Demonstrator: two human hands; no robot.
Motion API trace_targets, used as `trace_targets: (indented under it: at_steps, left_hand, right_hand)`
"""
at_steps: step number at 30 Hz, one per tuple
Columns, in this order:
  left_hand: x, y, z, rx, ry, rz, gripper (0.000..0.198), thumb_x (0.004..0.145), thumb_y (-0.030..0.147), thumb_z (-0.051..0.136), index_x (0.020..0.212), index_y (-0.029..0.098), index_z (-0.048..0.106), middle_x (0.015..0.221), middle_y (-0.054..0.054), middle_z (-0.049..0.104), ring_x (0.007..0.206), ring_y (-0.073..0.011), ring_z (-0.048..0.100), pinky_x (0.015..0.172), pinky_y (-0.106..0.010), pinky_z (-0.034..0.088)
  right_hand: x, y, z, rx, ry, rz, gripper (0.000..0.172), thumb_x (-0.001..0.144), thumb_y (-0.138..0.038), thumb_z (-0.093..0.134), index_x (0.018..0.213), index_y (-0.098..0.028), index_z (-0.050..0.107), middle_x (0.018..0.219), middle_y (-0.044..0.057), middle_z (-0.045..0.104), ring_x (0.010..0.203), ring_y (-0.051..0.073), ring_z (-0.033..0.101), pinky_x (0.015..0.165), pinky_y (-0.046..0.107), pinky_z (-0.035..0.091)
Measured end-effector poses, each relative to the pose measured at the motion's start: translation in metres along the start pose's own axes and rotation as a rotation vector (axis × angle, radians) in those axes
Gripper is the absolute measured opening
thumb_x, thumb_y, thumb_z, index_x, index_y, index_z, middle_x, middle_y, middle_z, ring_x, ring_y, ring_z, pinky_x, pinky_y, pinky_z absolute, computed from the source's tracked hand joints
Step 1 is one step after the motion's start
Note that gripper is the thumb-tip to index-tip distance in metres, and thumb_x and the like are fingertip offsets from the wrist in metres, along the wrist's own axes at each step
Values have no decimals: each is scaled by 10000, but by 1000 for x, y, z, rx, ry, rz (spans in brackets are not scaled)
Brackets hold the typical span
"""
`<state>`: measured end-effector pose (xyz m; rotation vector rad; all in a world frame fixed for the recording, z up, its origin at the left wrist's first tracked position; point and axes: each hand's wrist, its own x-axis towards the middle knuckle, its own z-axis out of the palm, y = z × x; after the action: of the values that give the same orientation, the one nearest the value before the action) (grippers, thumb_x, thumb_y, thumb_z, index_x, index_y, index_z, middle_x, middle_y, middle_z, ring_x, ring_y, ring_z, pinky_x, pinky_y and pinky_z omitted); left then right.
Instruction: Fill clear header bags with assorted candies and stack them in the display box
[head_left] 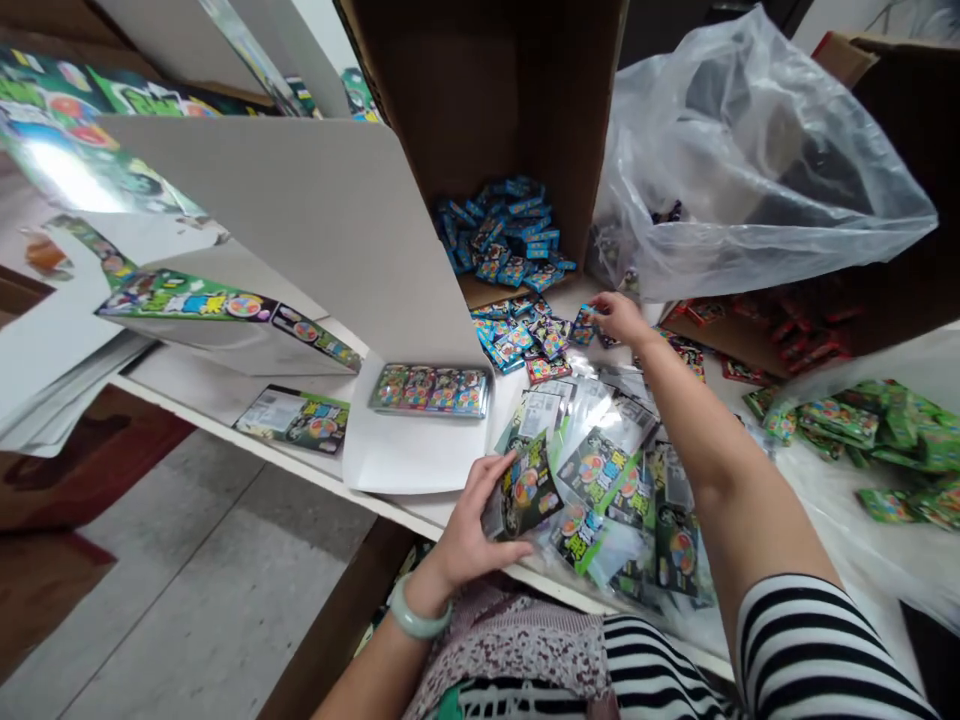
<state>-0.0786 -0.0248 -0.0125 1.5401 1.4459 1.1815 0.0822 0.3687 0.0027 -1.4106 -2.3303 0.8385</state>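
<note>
My left hand [474,520] grips a green printed plastic packet [527,492] at the near edge of the white table [225,395]. My right hand [619,317] reaches far forward and pinches a small blue card pack [584,325] from a loose heap of blue card packs [517,335]. Several more green packets [622,490] lie spread between my arms. A filled row of packs [430,389] rests on a folded white card sheet [330,240].
An open cardboard box [495,110] on its side spills blue packs at the back. A clear plastic bag [750,170] sits to its right, with red packs [795,335] below. Green packets [870,430] pile at far right. Printed display cards [225,310] lie left.
</note>
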Motion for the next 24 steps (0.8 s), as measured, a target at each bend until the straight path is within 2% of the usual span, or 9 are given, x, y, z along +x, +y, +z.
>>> trace_targets:
  at_steps: [4,6,9,12,15,18,19,21,24]
  left_hand:
    - [0,3,4,51,42,31,990,717,756,696,1513,240,413,1323,-142,461,1291,-351,480,1126,-556,409]
    - [-1,4,7,74,67,39,980,721,762,687,1501,228,429,1298,-136,478,1269,-341,499,1114,-545,423]
    - [-1,4,11,118,80,72,973,713,741,715,1494,232,439,1281,-124,492,1253,-331,511,1106,-530,432]
    - [-1,6,17,157,78,123,954,722,724,721,1495,241,439,1259,-113,503,1230,-319,526,1097,-516,443]
    - [0,10,24,224,82,169,936,734,714,719,1496,254,432,1262,-107,500,1236,-317,525,1098,-514,446]
    - [1,17,32,324,58,194,928,744,694,725,1505,267,408,1274,-103,488,1252,-315,518,1101,-514,449]
    - [3,18,34,357,41,202,934,745,687,729,1511,269,395,1272,-101,484,1248,-313,521,1099,-516,453]
    - [7,20,39,421,3,229,958,737,673,747,1520,269,372,1270,-99,475,1235,-311,528,1096,-527,456]
    - [14,16,45,521,-48,301,993,715,639,784,1527,257,358,1272,-108,467,1222,-316,527,1087,-534,464]
  right_hand:
    - [-76,8,-24,224,61,40,434,878,-422,599,1206,-143,646,1157,115,721,934,186,683,820,332,561]
    - [-120,13,-34,496,38,68,470,781,-501,707,1114,-171,673,1086,88,738,864,169,685,764,314,563]
    - [-182,20,-45,891,-9,138,545,532,-505,894,929,-187,696,943,52,739,796,153,666,733,297,547]
    - [-233,29,-54,948,4,175,525,519,-495,908,891,-195,690,886,32,726,774,146,654,715,288,533]
    - [-275,41,-54,787,183,74,441,638,-504,834,934,-218,677,920,33,715,828,181,657,755,340,546]
    - [-314,52,-42,339,385,-136,223,799,-383,703,954,-226,679,1002,74,695,978,240,637,889,435,529]
    - [-326,55,-35,181,375,-205,162,837,-330,653,951,-220,688,1018,93,691,1009,255,626,912,457,518]
    - [-346,60,-23,-48,246,-306,160,890,-270,573,957,-207,704,1030,124,690,1015,275,617,911,479,512]
    - [-362,65,-16,-166,120,-316,254,945,-313,520,1088,-195,694,1093,144,693,1028,289,617,913,489,511]
